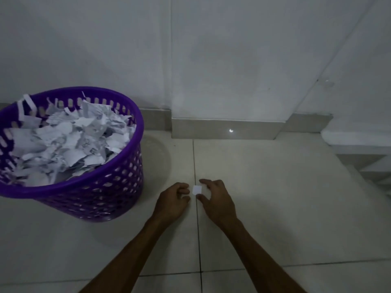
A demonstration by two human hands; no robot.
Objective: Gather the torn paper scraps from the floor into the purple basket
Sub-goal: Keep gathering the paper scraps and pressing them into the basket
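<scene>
A small white paper scrap [197, 189] lies on the pale tiled floor between my two hands. My left hand [174, 199] is just left of it, fingers curled, holding nothing I can see. My right hand [215, 196] is just right of it, with forefinger above and thumb below the scrap, spread apart around it; whether they touch it I cannot tell. The purple basket [118, 182] stands upright at the left, heaped with several torn paper scraps [67, 140].
A tiled wall with a skirting board [224, 129] runs behind, stepping out near the middle. A white ledge or step [357, 140] juts in at the right. Bare floor tiles [275, 208] spread around my hands.
</scene>
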